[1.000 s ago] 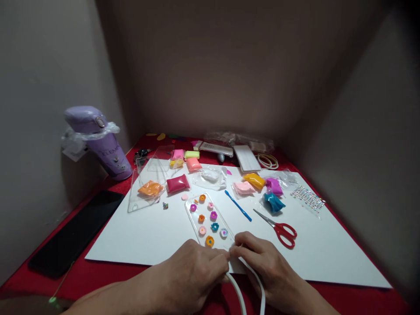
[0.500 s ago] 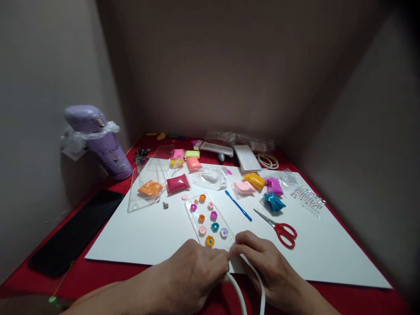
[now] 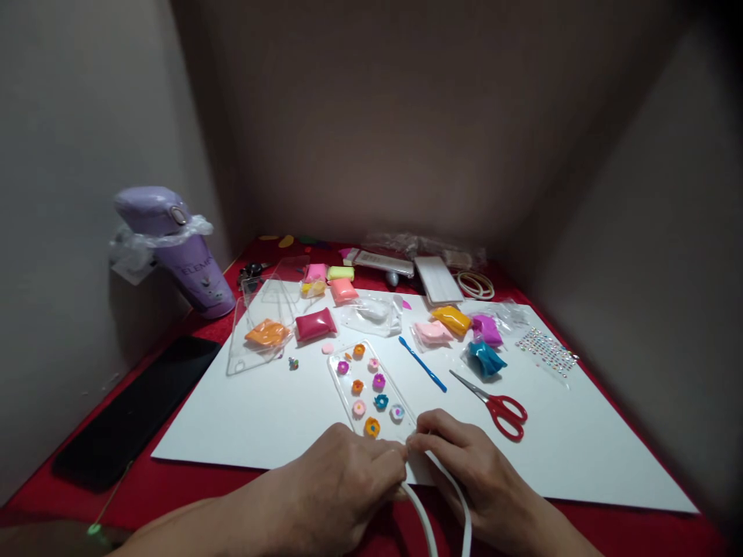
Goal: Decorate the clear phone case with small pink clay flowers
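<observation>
My left hand and my right hand meet at the near end of a clear phone case, fingers closed. A white cord runs from both hands and hangs in a loop toward me. Each hand pinches part of it; the fingertips hide the spot where they grip. The case lies on a white board and bears several small clay flowers, among them an orange flower close to my left hand and a blue one.
Red-handled scissors and a blue modelling tool lie to the right. Bagged clay, such as a crimson packet and a teal packet, lies farther back. At left are a black phone and a purple tumbler.
Both hands keep almost the same pose on the cord. The whole view shifts very slightly; nothing else visibly moves.
</observation>
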Tool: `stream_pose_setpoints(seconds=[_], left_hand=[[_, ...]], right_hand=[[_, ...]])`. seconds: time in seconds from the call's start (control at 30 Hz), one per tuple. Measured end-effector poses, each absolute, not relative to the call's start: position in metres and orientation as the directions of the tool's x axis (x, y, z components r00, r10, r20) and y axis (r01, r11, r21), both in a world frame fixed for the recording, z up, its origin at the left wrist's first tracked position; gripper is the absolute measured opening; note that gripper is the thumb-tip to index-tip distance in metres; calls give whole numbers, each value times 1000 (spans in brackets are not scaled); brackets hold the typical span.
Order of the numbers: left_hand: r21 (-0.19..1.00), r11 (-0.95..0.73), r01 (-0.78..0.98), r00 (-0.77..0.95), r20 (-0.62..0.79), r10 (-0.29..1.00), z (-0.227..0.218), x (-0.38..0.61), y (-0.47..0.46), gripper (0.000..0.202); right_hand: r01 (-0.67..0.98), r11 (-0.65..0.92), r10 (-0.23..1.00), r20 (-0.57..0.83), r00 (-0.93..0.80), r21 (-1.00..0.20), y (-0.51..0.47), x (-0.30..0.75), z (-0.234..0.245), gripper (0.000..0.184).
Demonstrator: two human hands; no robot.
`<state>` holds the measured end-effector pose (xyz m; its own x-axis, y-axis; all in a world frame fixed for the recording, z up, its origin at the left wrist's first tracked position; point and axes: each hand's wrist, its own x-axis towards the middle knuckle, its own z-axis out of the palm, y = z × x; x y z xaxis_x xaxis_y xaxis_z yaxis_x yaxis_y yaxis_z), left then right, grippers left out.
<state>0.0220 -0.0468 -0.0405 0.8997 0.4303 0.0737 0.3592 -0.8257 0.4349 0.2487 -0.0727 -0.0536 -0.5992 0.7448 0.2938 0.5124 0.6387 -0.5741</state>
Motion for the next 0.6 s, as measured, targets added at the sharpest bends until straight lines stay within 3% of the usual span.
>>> stream_pose_setpoints(seconds=[0.6], left_hand=[[409, -840, 357, 896, 105, 432, -40, 23, -47, 17]], right_hand=[[546, 665, 729, 286, -622, -510, -73, 246, -53, 20]])
